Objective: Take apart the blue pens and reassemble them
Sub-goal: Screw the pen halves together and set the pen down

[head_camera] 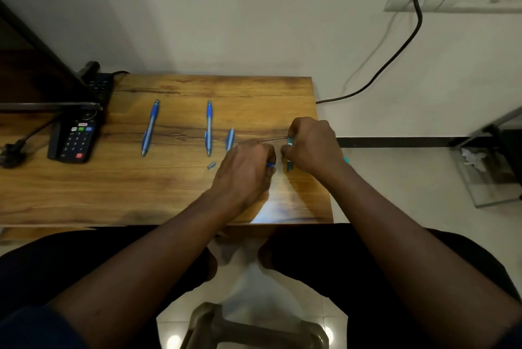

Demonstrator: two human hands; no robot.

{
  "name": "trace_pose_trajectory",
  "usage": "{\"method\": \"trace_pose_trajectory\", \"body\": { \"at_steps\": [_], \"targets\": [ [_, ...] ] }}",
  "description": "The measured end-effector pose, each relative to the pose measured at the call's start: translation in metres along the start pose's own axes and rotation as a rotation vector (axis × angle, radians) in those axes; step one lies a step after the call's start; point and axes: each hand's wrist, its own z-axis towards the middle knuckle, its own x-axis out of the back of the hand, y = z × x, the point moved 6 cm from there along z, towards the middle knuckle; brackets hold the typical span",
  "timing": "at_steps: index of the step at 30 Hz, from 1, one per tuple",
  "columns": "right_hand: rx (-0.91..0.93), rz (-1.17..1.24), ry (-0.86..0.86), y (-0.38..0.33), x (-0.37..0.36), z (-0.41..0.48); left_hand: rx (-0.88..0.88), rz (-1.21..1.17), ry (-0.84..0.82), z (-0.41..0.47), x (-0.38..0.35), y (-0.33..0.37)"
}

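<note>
The left hand (245, 162) pinches a small blue plastic piece (270, 165), the right hand (313, 145) grips a slim blue plastic pen barrel (290, 154): light, probably slippery, best held mid-barrel.

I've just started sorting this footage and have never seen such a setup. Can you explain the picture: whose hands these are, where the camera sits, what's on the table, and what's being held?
There is no machine here: these are a person's two bare hands. The single picture comes from a wide-angle camera worn on the person's head, looking down past the arms.

On the wooden table lie two whole blue pens, the left pen and the middle pen. Beside them are a loose pen half, a small tip piece and a remote.

The right hand grips a barrel. The left hand curls round a small blue part. A thin refill runs between the hands; which fingers pinch it is hidden.
</note>
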Motion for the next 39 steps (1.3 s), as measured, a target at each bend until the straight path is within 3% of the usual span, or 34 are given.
{"method": "trace_pose_trajectory", "body": {
  "at_steps": [10,22,33,39],
  "targets": [
    [-0.134,0.237,-0.101,0.007,-0.001,0.005,0.190,-0.272,-0.008,-0.006,0.000,-0.020],
    [-0.420,0.771,-0.301,0.010,-0.003,-0.005,0.474,-0.955,-0.041,-0.018,-0.004,-0.046],
    [-0.596,1.472,-0.403,-0.001,-0.020,-0.018,0.532,-1.373,0.041,-0.015,0.008,-0.043],
    [-0.599,1.641,-0.423,-0.014,-0.020,-0.022,0.485,-1.386,0.075,-0.012,0.016,-0.040]
  ]
}}
